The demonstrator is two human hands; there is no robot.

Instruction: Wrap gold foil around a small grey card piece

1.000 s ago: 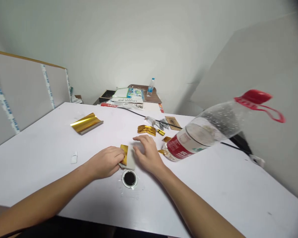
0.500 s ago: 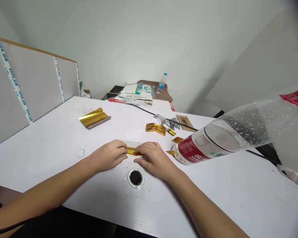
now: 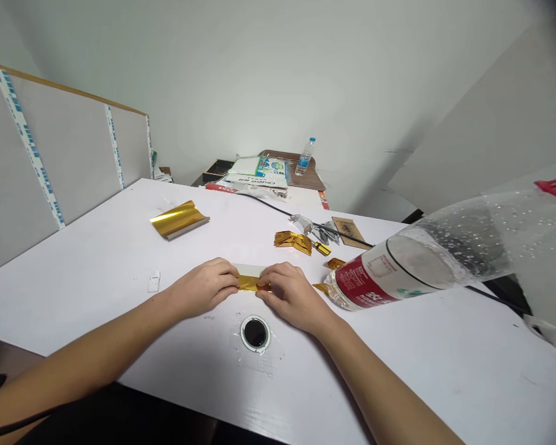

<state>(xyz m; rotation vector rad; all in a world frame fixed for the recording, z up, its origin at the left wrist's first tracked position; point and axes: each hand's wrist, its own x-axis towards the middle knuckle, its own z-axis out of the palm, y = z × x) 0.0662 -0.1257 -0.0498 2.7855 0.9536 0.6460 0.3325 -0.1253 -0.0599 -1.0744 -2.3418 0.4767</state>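
Note:
Between my hands lies a strip of gold foil paper (image 3: 248, 283), its pale underside showing along the far edge. My left hand (image 3: 212, 285) is closed on the strip's left end, thumb and fingers together. At the right end, my right hand (image 3: 287, 293) pinches the same strip. Just nearer to me is a round dark disc with a white rim (image 3: 255, 334), with clear tape around it. A stack of folded gold foil pieces (image 3: 293, 241) sits beyond my right hand, with a small yellow and black tool (image 3: 322, 248) beside it.
A large cut plastic bottle with a red label (image 3: 370, 275) leans at the right. A curled gold sheet (image 3: 180, 219) lies at the back left, a white scrap (image 3: 154, 282) nearer. Behind are a black cable (image 3: 271, 204), silver foil pieces (image 3: 325, 234), and a water bottle (image 3: 304, 157).
My right hand has shifted slightly along the strip, and a little more gold shows between my hands. The whole view has moved slightly.

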